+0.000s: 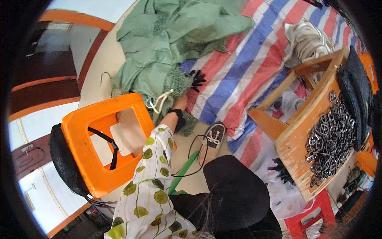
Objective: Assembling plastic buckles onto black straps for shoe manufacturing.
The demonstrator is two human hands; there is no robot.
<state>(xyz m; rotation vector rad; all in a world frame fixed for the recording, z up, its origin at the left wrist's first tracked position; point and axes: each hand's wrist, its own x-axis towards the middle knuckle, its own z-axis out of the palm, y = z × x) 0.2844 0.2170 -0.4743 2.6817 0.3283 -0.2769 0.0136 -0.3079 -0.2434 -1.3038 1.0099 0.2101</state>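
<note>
My left arm, in a white sleeve with green dots, reaches forward past an orange plastic stool [75, 131]. My left hand [181, 102] is at the frayed edge of a large crumpled green woven sheet [179, 36]. A dark band circles the wrist. The netting hides the fingers, so whether they grip it cannot be seen. A loop of white cord [160, 101] hangs next to the hand. Just beyond lies a black, finger-like bundle [197, 81] on the striped woven sheet [238, 67]. My right hand is not in view.
At right, a tilted wooden stool [294, 143] bears a heap of metal clips [330, 139]. A coil of white strap [312, 42] lies behind it. A red stool [312, 217] and a plastic bag [274, 191] are near. My shoe [215, 135] is beside a green rod [185, 171].
</note>
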